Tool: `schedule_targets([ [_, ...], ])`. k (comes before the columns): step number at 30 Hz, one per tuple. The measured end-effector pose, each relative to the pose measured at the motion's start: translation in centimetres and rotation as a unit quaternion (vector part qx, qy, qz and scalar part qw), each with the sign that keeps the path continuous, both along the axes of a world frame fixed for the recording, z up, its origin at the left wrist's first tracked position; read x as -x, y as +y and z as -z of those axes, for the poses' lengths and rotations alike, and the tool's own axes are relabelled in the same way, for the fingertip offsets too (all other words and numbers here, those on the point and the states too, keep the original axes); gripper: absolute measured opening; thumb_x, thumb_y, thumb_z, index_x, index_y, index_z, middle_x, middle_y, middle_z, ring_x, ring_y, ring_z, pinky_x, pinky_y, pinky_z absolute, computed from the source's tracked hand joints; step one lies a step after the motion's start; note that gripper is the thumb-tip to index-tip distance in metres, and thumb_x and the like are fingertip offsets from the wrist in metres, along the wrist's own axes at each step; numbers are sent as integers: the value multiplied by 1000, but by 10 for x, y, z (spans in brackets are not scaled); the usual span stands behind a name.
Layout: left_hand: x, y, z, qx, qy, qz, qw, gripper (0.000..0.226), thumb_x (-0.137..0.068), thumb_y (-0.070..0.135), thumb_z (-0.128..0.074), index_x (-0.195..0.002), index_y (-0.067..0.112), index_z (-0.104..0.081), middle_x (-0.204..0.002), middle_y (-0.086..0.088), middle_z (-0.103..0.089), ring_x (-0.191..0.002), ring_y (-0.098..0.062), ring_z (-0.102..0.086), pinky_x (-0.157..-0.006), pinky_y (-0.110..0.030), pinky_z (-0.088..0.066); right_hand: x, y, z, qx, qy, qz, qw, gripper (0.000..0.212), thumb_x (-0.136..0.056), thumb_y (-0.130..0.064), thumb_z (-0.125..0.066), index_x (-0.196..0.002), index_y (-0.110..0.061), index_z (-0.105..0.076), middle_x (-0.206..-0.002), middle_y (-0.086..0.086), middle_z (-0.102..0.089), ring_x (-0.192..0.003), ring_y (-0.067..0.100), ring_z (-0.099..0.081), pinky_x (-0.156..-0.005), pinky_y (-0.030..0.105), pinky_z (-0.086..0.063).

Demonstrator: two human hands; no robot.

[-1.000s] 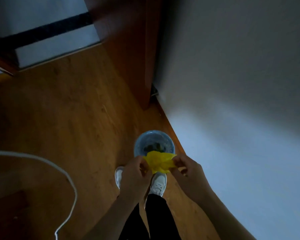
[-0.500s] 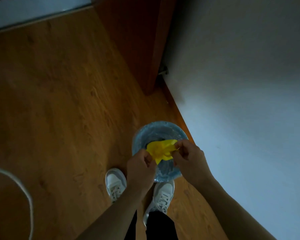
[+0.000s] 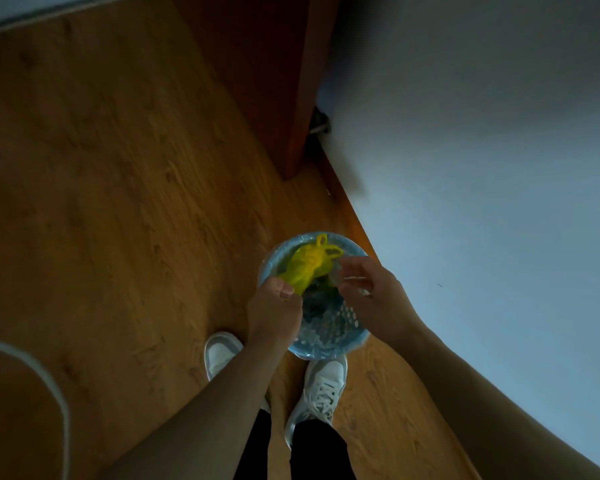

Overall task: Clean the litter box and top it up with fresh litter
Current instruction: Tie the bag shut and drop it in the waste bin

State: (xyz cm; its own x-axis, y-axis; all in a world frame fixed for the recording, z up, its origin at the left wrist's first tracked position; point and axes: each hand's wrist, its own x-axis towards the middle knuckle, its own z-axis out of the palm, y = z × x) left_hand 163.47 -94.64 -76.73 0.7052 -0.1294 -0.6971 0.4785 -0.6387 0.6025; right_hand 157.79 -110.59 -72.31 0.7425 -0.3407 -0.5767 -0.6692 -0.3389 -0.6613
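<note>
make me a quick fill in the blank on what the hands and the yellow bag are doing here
1. The yellow bag hangs over the blue ____.
2. The ____ hand holds the bag in its grip.
3. The right hand touches nothing; its fingers are ____.
4. The bin stands on the floor beside the ____ wall.

Missing words: bin; left; open; white

Wooden floor (image 3: 101, 202) under lined bin (image 3: 329, 351), white shoes (image 3: 321, 389), cord (image 3: 32, 362).
</note>
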Motion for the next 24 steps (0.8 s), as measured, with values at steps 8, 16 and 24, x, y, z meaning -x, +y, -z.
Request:
schedule_targets([
  [8,-25,9,-38,2,-32,51,998,15,-93,18,-59,-108,18,-60,-105,1,-66,-96,-11,-62,-73,-21,-49,-12,-19,-34,34,-22,5,999,22,-96,-18,-58,-117,-22,-58,-114,-6,-64,-104,11,-62,-86,28,-55],
  [16,-74,25,-166,-49,-123,165,977,21,-96,26,-55,-115,17,-59,-108,4,-63,-93,-6,-57,-72,-19,-46,-50,-30,-165,100,-28,-104,989,26,-94,-29,-56,-120,-24,-58,-114,-6,-63,-101,10,-61,-83,29,-55],
  [24,-112,49,-343,-107,-186,185,959,35,-95,39,-57,-122,17,-58,-121,-4,-59,-107,-20,-59,-93,-43,-51,-81,-17,-376,175,-55,-198,963,35,-97,-32,-55,-130,-19,-53,-128,2,-57,-104,10,-54,-84,21,-41],
])
